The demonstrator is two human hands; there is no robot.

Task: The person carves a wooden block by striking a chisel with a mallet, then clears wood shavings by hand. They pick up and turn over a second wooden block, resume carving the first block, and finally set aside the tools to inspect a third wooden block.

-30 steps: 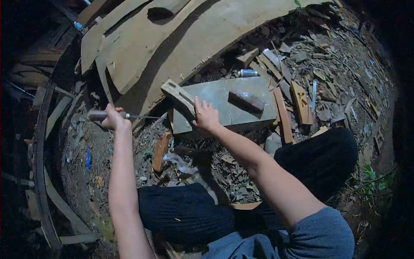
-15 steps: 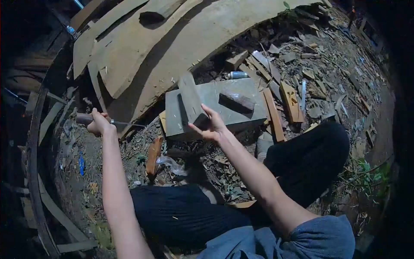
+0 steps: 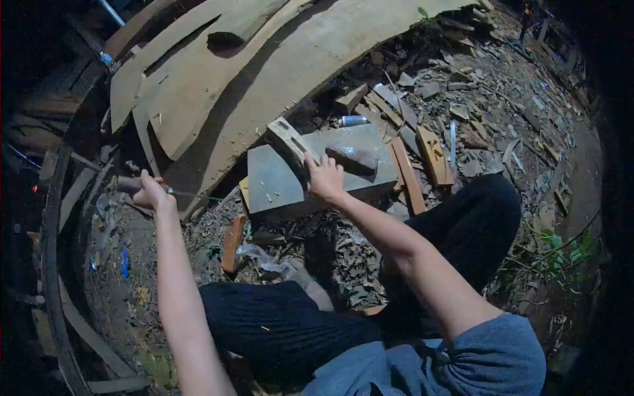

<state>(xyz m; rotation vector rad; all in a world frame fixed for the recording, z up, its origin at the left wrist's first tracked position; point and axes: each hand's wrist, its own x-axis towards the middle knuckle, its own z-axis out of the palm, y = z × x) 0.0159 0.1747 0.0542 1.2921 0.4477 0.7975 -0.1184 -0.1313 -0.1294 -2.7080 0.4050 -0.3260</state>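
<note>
My left hand is closed around the handle of a chisel, whose thin metal blade points right, clear of the workpiece. My right hand grips the near end of a wooden block with slots cut in its upper face. That block rests, slightly aslant, on a flat grey slab. To the right of my fingers, a dark, worn block lies on the same slab.
Large curved boards lean behind the slab. A can, a notched yellowish wood piece and a reddish strip lie to its right. Offcuts litter the ground. A brown wood piece and clear plastic lie in front.
My right hand has turned the wooden block so its slotted face shows, and set it down on the slab. My left hand still holds the chisel in about the same place.
</note>
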